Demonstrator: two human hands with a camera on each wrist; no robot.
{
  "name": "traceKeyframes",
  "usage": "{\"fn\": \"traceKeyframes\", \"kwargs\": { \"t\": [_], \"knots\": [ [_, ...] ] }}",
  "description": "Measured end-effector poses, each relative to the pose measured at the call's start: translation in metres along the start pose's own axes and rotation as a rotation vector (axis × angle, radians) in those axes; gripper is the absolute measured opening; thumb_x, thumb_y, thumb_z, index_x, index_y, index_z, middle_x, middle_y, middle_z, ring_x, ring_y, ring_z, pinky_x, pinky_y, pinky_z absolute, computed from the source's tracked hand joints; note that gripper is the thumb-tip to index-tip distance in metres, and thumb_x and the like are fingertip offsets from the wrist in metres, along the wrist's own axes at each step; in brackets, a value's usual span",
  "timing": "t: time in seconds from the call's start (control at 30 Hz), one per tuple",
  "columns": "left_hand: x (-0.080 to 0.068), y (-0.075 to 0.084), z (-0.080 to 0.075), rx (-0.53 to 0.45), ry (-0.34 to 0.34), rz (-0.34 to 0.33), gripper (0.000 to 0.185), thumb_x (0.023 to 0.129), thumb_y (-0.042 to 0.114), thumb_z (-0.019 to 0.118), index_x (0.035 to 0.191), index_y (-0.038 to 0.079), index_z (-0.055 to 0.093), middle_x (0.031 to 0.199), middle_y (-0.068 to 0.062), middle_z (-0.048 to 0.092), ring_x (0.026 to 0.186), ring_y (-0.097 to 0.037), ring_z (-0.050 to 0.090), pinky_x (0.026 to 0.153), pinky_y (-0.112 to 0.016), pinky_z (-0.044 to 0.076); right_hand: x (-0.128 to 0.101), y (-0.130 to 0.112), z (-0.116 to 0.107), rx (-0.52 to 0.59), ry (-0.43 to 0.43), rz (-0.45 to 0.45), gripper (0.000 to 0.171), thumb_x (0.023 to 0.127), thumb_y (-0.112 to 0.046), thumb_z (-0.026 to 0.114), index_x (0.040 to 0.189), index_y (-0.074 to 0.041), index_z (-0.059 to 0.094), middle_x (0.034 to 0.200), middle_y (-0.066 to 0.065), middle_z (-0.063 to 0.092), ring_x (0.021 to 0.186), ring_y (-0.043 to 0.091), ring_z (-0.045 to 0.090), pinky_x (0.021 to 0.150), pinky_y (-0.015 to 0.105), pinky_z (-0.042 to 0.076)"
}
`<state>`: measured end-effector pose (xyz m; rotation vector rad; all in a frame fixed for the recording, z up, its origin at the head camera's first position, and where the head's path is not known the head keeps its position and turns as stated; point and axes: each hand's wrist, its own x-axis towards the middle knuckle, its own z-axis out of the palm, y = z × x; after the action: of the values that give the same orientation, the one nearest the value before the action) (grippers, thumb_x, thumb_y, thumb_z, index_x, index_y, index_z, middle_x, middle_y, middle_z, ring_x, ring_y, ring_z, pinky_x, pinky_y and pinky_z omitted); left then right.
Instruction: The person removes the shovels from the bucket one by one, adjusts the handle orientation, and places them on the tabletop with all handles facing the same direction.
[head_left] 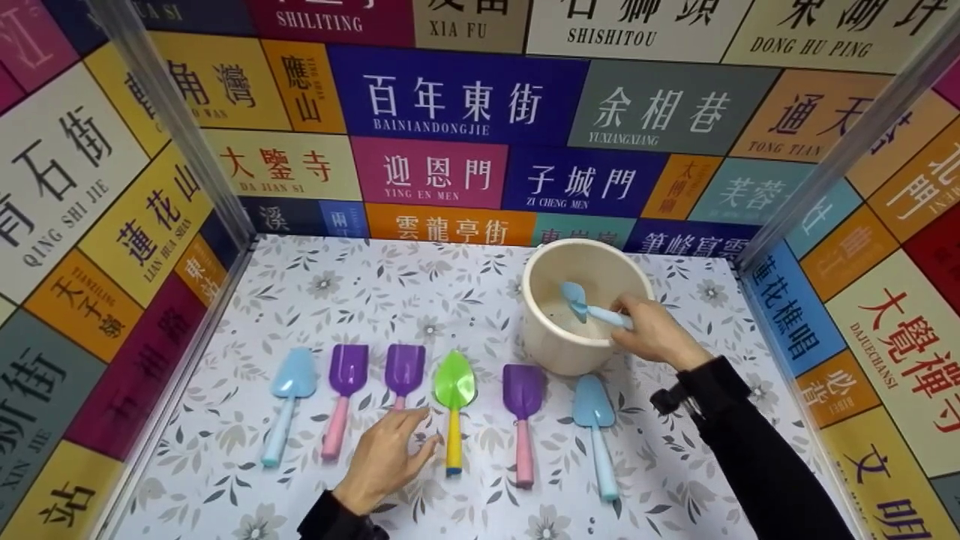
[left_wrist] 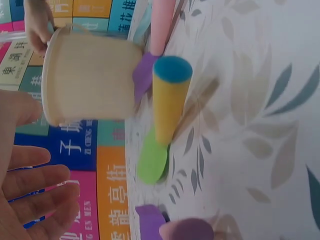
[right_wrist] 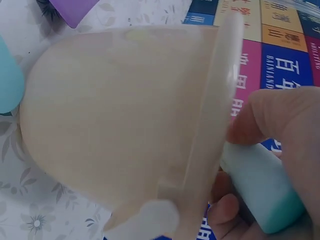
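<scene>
My right hand (head_left: 654, 330) pinches the handle of a light blue toy shovel (head_left: 609, 316) at the rim of a cream bucket (head_left: 566, 351). Its blade tips down inside the bucket's mouth. In the right wrist view, thumb and fingers curl round the shovel's handle (right_wrist: 262, 189), just beyond the rim. My left hand (head_left: 384, 456) hovers over the cloth with relaxed fingers, holding nothing. It is nearest to a purple shovel (head_left: 405, 367), whose handle it hides in the head view, and a green shovel (head_left: 454, 382) with a yellow handle (left_wrist: 170, 107).
Also in the row lie a blue shovel (head_left: 294, 373) and a purple one (head_left: 349, 369) at left, another purple shovel (head_left: 523, 390) and a blue one (head_left: 593, 403) at right. Flowered cloth (head_left: 247, 420) covers the table. Sign-printed panels (head_left: 457, 90) wall the back and sides.
</scene>
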<state>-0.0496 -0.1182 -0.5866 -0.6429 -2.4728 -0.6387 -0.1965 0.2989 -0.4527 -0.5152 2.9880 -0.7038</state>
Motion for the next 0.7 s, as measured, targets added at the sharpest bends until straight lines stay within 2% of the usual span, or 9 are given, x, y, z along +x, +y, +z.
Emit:
{"fn": "traceKeyframes", "kwargs": {
  "t": [0.13,0.33,0.53,0.7],
  "knots": [
    [-0.003,-0.008,-0.005,-0.004,0.037,-0.038,0.043,0.081,0.017,0.087,0.119,0.0,0.075,0.109,-0.016,0.079,0.096,-0.026,0.075,0.082,-0.038,0.065,-0.022,0.005,-0.005,0.043,0.077,-0.02,0.028,0.085,0.0,0.068,0.113,0.006,0.065,0.103,0.023,0.071,0.09,0.036,0.065,0.083,0.053,0.053],
    [-0.004,-0.017,-0.01,-0.068,0.118,-0.09,0.043,0.078,0.01,0.086,0.116,-0.005,0.074,0.108,-0.019,0.079,0.094,-0.031,0.075,0.082,-0.043,0.065,-0.046,0.008,-0.002,0.07,0.213,-0.078,0.032,0.085,0.007,0.069,0.117,0.004,0.067,0.102,0.019,0.07,0.087,0.029,0.061,0.078,0.047,0.05],
    [-0.002,-0.017,-0.011,-0.155,0.155,-0.13,0.039,0.079,0.005,0.084,0.114,-0.008,0.075,0.107,-0.02,0.079,0.093,-0.036,0.076,0.083,-0.049,0.065,-0.065,0.008,0.006,0.046,0.338,-0.219,0.04,0.08,0.014,0.071,0.119,0.004,0.067,0.102,0.015,0.071,0.087,0.025,0.065,0.076,0.043,0.055],
    [0.008,-0.015,-0.012,-0.232,0.198,-0.142,0.036,0.08,0.0,0.082,0.113,-0.011,0.074,0.102,-0.02,0.08,0.084,-0.032,0.076,0.073,-0.043,0.065,-0.076,0.006,0.009,-0.027,0.427,-0.378,0.042,0.076,0.016,0.071,0.117,0.004,0.066,0.101,0.014,0.069,0.083,0.023,0.063,0.072,0.038,0.054]
  ]
}}
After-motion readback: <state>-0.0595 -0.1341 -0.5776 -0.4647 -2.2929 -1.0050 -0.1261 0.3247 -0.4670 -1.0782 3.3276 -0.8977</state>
